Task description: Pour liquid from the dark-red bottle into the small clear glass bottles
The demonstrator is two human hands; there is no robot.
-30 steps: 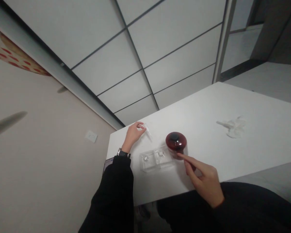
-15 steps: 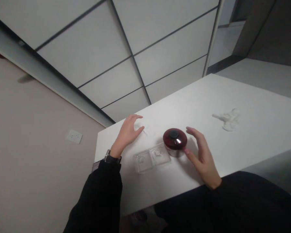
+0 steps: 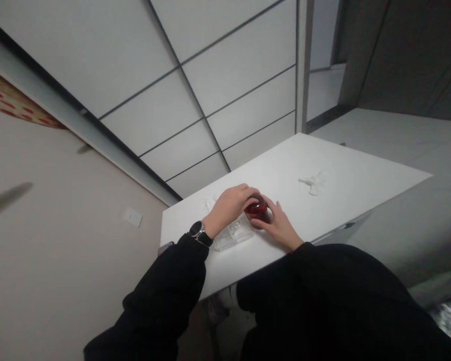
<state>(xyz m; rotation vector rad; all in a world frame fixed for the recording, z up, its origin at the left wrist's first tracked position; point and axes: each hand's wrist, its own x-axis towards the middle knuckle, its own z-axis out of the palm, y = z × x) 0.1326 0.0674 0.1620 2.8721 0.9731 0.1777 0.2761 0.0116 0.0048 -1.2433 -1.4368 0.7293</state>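
Observation:
A round container with a dark red, glossy lid (image 3: 258, 207) stands on the white table (image 3: 346, 175), partly covered by my fingers. My left hand (image 3: 231, 204) reaches over from the left, its fingers curled on top of the lid and hiding the black knob. Around the container's right side, my right hand (image 3: 280, 224) is wrapped, thumb in front and fingers behind. Just left of the container lies a clear plastic two-part box (image 3: 225, 244), spread flat and partly hidden under my left forearm. Behind my left wrist sits something small, whitish and see-through (image 3: 209, 202), too blurred to name.
A crumpled white tissue (image 3: 315, 183) lies toward the table's right side. A wall with a socket (image 3: 133, 217) borders the left, and panelled sliding doors (image 3: 248, 100) stand behind the table. A dark watch (image 3: 197, 229) is on my left wrist.
My left hand has moved right, from beside the container onto its lid. My right hand has closed in around the container's side. The view has shifted, bringing more of the floor into sight.

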